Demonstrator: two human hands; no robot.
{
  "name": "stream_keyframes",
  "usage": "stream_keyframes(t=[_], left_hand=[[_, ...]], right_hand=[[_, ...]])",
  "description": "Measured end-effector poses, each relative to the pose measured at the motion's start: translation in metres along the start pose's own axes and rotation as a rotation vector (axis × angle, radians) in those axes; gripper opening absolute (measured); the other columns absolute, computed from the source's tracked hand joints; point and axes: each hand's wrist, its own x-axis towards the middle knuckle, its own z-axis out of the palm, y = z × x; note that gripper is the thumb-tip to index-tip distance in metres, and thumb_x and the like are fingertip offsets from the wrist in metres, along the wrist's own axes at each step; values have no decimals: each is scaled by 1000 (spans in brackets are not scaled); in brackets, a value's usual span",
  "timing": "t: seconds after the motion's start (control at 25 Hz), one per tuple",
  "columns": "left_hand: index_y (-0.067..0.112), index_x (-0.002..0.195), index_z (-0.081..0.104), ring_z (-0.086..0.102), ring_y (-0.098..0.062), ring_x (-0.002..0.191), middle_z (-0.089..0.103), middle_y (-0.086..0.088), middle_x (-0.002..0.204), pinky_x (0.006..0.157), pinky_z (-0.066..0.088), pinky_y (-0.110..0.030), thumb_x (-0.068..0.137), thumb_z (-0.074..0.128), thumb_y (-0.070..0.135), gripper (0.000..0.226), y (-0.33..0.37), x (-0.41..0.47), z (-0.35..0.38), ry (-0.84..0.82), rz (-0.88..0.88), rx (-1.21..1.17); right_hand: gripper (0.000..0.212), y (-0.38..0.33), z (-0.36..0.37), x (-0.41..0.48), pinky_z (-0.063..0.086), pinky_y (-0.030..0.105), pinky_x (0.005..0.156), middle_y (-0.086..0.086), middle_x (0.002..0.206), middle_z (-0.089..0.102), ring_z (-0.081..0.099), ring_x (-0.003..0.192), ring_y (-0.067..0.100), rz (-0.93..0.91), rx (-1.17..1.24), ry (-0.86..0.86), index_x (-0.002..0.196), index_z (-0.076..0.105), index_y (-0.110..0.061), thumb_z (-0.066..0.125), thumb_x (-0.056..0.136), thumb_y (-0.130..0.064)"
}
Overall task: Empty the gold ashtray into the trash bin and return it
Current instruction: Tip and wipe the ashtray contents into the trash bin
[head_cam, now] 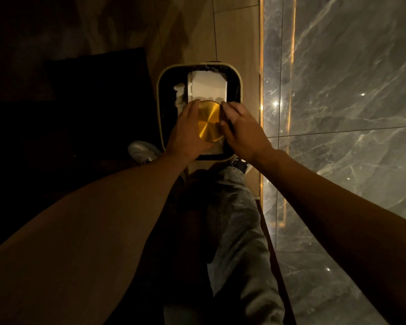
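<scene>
The gold ashtray (209,120) is held over the open trash bin (160,97), its round, flat brushed face turned up toward the camera; whether that face is its base or its top cannot be told, and being round it has no clear long axis. The left hand (187,132) grips its left edge with fingers curled around the rim, and the right hand (243,132) clasps the right edge, fingers bent over it. Below the ashtray, inside the bin, lies a white box (208,86) with crumpled white paper (179,95) at its left. The bin has a pale rim and dark lining and stands on a tan tiled floor (234,31). Just right of it runs a lit gold strip (261,66) along a grey marble wall (349,90). At the left is a dark block (96,90). A pale shoe (142,152) sits near the bin's near-left corner.
</scene>
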Motion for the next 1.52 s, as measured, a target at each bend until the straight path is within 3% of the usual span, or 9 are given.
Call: stream_keyframes(t=[0.12, 0.24, 0.44, 0.6, 0.76, 0.96, 1.12, 1.36, 1.52], left_hand=[[13, 153, 25, 40, -30, 142, 35, -9, 158, 112, 40, -42, 64, 89, 37, 113, 1, 2, -2, 26, 4, -16], [14, 146, 39, 52, -26, 131, 51, -7, 145, 105, 48, -43, 56, 91, 43, 108, 2, 5, -6, 49, 37, -58], [12, 145, 41, 51, -25, 133, 53, -6, 144, 108, 45, -36, 56, 91, 42, 106, 6, 9, -11, -8, 51, 0], [13, 136, 50, 59, -23, 123, 62, -4, 133, 99, 50, -35, 53, 93, 40, 97, 8, 10, -12, 35, 67, -51], [13, 137, 49, 58, -25, 124, 61, -6, 135, 101, 48, -32, 53, 92, 42, 99, 9, 11, -12, 14, 56, -8], [13, 132, 52, 60, -25, 121, 64, -7, 131, 99, 50, -34, 50, 94, 42, 96, 7, 14, -18, 60, 42, -56], [15, 146, 40, 52, -29, 130, 55, -9, 142, 106, 46, -40, 53, 92, 46, 112, 6, 16, -18, -13, 19, 63], [11, 124, 56, 65, -24, 111, 68, -8, 121, 90, 55, -35, 49, 94, 40, 89, 8, 16, -18, 77, 41, -52], [13, 136, 50, 59, -27, 120, 63, -9, 130, 96, 49, -36, 53, 93, 43, 99, 11, 14, -13, 29, 32, 31]], right_hand=[[50, -9, -9, 3, 25, 38, 120, 22, 153, 34, 31, 144, 33, -253, -221, 123, 147, 31, 0, 36, 103, -25], [51, -11, -11, 11, 18, 42, 122, 20, 157, 26, 21, 148, 32, -350, -340, 122, 149, 24, -1, 33, 103, -24], [59, 0, -6, 14, 20, 46, 121, 17, 160, 18, 16, 149, 32, -387, -515, -162, 152, 16, -5, 25, 102, -35], [53, -13, -15, 16, 9, 38, 122, 16, 161, 12, 9, 150, 28, -363, -471, 62, 151, 15, -2, 30, 105, -24], [59, 2, -9, 15, 19, 45, 122, 17, 161, 15, 12, 150, 31, -385, -497, -199, 152, 14, -5, 30, 103, -35], [55, -8, -12, 21, 14, 44, 123, 18, 161, 14, 10, 150, 30, -346, -455, 17, 151, 13, -3, 29, 105, -28], [61, 9, -7, 15, 21, 50, 120, 18, 161, 13, 12, 149, 35, -320, -497, -215, 152, 11, -5, 28, 102, -37], [53, -14, -20, 17, 14, 44, 123, 21, 159, 18, 14, 149, 34, -338, -383, 113, 150, 16, 1, 31, 105, -22], [60, 4, -7, 10, 29, 52, 116, 19, 161, 14, 13, 150, 34, -275, -399, -207, 152, 12, -5, 37, 103, -27]])
